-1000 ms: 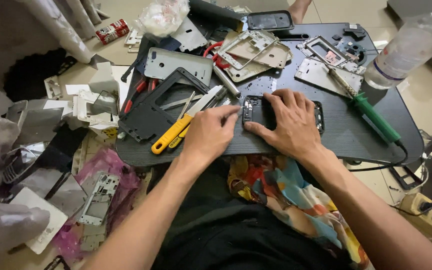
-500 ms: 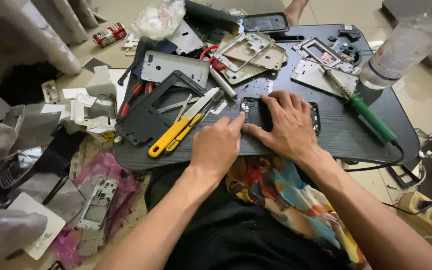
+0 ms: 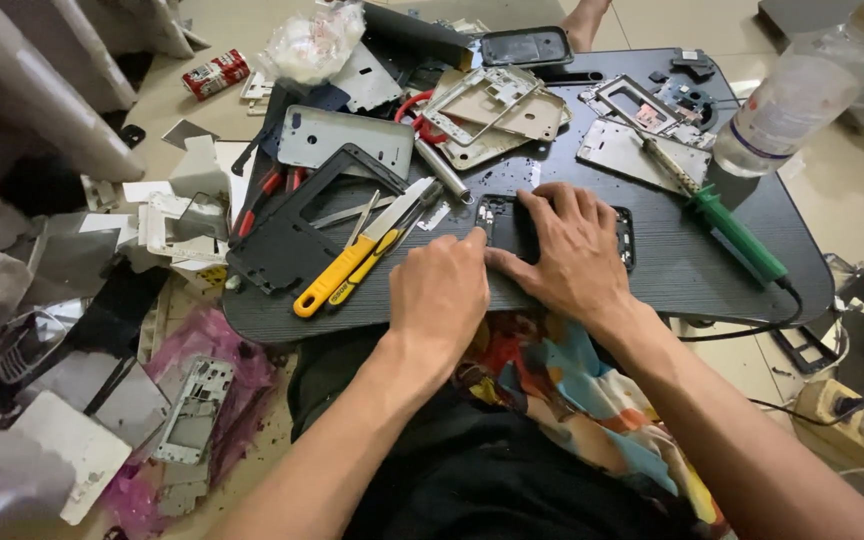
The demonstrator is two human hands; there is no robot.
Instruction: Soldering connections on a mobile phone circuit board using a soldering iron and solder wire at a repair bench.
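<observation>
A dark phone body (image 3: 504, 220) lies near the front of a small black table (image 3: 692, 270). My right hand (image 3: 570, 245) lies flat over it, fingers spread, pressing it down. My left hand (image 3: 439, 290) is curled with its fingertips at the phone's left end; whether they pinch a small tool or part is hidden. Just left of that hand lie yellow-handled utility knives (image 3: 347, 275) and a pair of metal tweezers (image 3: 357, 212).
A green-handled soldering iron (image 3: 727, 225) lies to the right, its cord running off the table edge. A clear plastic bottle (image 3: 787, 105) stands at back right. Phone frames (image 3: 497, 105), back covers and a black bezel (image 3: 297, 225) crowd the table's back and left. Scrap parts litter the floor at left.
My left hand has drawn back slightly toward me along the phone's left end. My right hand stays pressed on the phone. The view has shifted a little.
</observation>
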